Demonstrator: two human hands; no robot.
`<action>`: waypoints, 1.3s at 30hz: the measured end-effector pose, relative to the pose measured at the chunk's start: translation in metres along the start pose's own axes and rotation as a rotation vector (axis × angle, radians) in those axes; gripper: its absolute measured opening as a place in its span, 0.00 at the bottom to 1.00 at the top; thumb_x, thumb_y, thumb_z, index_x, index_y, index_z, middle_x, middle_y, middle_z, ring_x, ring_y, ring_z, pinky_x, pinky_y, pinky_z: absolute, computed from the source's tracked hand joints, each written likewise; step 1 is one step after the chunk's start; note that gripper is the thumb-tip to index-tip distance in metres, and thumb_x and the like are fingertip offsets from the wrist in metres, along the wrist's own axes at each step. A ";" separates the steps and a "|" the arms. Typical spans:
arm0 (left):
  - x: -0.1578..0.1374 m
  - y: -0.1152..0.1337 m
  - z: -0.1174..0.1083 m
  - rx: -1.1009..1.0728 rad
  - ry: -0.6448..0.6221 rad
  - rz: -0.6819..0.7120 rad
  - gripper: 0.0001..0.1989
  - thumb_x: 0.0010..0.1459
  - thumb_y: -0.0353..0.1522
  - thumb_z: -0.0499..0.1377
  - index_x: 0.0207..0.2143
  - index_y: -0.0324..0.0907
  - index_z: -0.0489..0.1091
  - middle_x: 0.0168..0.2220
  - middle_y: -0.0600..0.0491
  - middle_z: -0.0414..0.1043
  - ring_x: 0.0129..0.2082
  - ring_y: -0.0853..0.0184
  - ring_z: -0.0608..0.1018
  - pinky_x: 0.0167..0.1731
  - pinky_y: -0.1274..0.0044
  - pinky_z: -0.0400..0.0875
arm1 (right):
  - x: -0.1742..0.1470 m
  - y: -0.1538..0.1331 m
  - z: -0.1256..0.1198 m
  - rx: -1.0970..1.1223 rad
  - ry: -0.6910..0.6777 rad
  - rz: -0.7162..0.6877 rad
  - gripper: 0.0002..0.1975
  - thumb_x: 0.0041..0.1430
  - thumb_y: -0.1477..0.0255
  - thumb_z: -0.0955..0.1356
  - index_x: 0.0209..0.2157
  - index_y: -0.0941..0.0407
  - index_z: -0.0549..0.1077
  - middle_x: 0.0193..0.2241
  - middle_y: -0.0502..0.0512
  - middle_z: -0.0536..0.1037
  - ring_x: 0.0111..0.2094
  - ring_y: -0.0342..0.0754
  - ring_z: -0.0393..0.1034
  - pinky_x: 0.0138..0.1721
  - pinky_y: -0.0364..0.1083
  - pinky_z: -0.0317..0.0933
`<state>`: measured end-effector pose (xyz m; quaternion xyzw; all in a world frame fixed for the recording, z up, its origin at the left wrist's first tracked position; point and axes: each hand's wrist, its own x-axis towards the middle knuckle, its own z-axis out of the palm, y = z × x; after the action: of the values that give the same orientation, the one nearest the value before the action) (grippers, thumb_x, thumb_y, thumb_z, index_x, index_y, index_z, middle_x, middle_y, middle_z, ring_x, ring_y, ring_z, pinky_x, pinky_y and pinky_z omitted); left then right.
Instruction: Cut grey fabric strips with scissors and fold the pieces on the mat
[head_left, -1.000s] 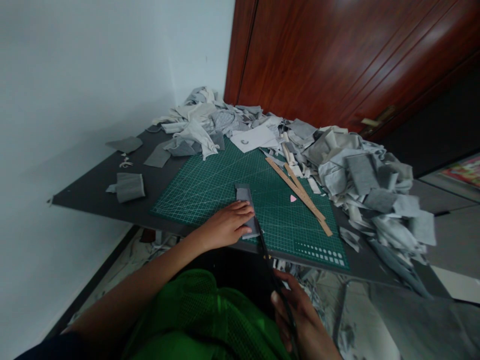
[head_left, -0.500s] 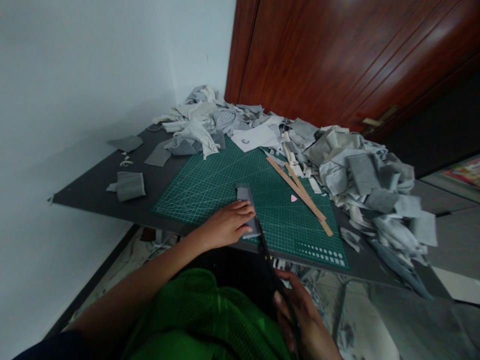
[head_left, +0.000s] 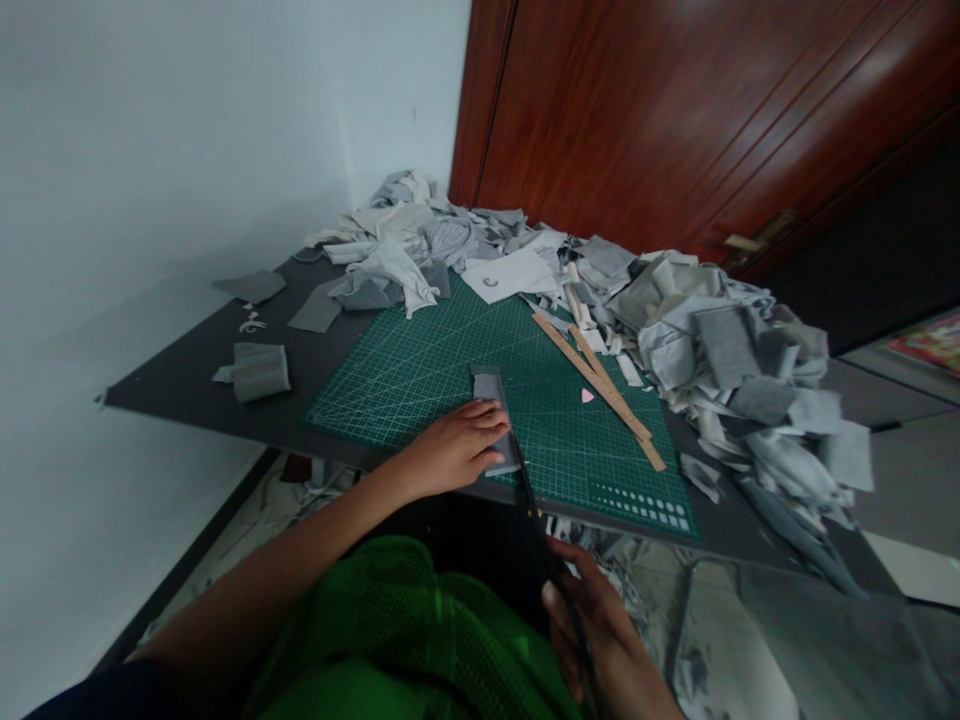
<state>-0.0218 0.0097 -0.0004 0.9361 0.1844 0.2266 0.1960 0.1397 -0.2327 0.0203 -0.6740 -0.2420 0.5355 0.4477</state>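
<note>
A narrow grey fabric piece (head_left: 489,386) lies near the front edge of the green cutting mat (head_left: 420,370). My left hand (head_left: 461,447) rests flat on it, fingers stretched towards its right edge and covering its middle. My right hand (head_left: 600,630), below the table's front edge, is closed around the handles of long dark scissors (head_left: 531,500). Their blades run up along the fabric's right side, with the tips close to my left fingertips. I cannot tell how far apart the blades are.
Two wooden rulers (head_left: 600,382) cross at the mat's right, beside a small pink piece (head_left: 587,396). Grey fabric scraps (head_left: 720,345) are heaped along the back and right. A folded grey piece (head_left: 260,372) sits on the dark table (head_left: 165,390) at left.
My right hand and the scissor handles have shifted slightly left. The left hand and the fabric under it look unmoved.
</note>
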 end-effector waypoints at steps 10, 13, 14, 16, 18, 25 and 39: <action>0.000 0.000 0.000 0.003 -0.008 0.001 0.15 0.66 0.30 0.62 0.55 0.44 0.69 0.58 0.49 0.72 0.67 0.57 0.67 0.68 0.63 0.60 | -0.001 -0.002 0.001 0.000 0.008 -0.007 0.39 0.55 0.47 0.75 0.61 0.52 0.66 0.19 0.38 0.63 0.13 0.37 0.54 0.14 0.37 0.49; 0.000 0.000 0.000 0.004 -0.004 0.000 0.15 0.66 0.30 0.61 0.55 0.44 0.69 0.58 0.49 0.72 0.67 0.57 0.66 0.68 0.63 0.59 | -0.002 -0.001 0.001 0.016 0.005 -0.014 0.38 0.54 0.47 0.75 0.60 0.50 0.67 0.20 0.39 0.64 0.13 0.36 0.53 0.14 0.37 0.48; 0.000 0.000 0.000 0.004 -0.004 -0.002 0.15 0.66 0.30 0.61 0.55 0.44 0.69 0.59 0.49 0.72 0.67 0.57 0.66 0.68 0.63 0.59 | -0.002 -0.001 0.001 0.017 0.003 -0.014 0.37 0.55 0.47 0.75 0.60 0.50 0.68 0.20 0.39 0.64 0.13 0.36 0.53 0.14 0.37 0.47; 0.000 0.000 0.000 0.004 -0.009 -0.005 0.16 0.66 0.30 0.61 0.55 0.43 0.69 0.59 0.49 0.72 0.67 0.57 0.67 0.68 0.62 0.60 | -0.002 0.001 0.001 0.019 0.003 -0.002 0.36 0.55 0.48 0.75 0.59 0.49 0.68 0.20 0.39 0.64 0.14 0.37 0.54 0.14 0.37 0.47; -0.001 0.000 0.000 0.002 -0.008 -0.005 0.16 0.66 0.30 0.62 0.55 0.43 0.69 0.59 0.49 0.72 0.67 0.57 0.67 0.68 0.62 0.60 | -0.002 0.001 0.000 0.019 0.005 0.013 0.36 0.55 0.48 0.75 0.60 0.48 0.68 0.20 0.38 0.63 0.14 0.37 0.55 0.15 0.37 0.48; 0.000 0.000 0.000 -0.012 0.009 0.000 0.16 0.65 0.30 0.61 0.55 0.45 0.69 0.58 0.49 0.73 0.67 0.58 0.67 0.68 0.62 0.60 | -0.002 -0.001 0.003 -0.021 -0.003 -0.031 0.37 0.55 0.45 0.74 0.59 0.50 0.68 0.20 0.41 0.70 0.13 0.36 0.54 0.13 0.37 0.49; -0.003 -0.004 0.005 0.007 0.034 -0.001 0.17 0.66 0.31 0.62 0.56 0.45 0.70 0.60 0.49 0.72 0.67 0.58 0.66 0.68 0.62 0.60 | 0.010 -0.001 -0.006 0.010 -0.098 -0.025 0.33 0.58 0.48 0.74 0.57 0.51 0.66 0.20 0.38 0.64 0.12 0.35 0.52 0.12 0.35 0.48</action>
<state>-0.0223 0.0104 -0.0074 0.9327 0.1891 0.2417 0.1897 0.1486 -0.2263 0.0164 -0.6417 -0.2695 0.5633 0.4453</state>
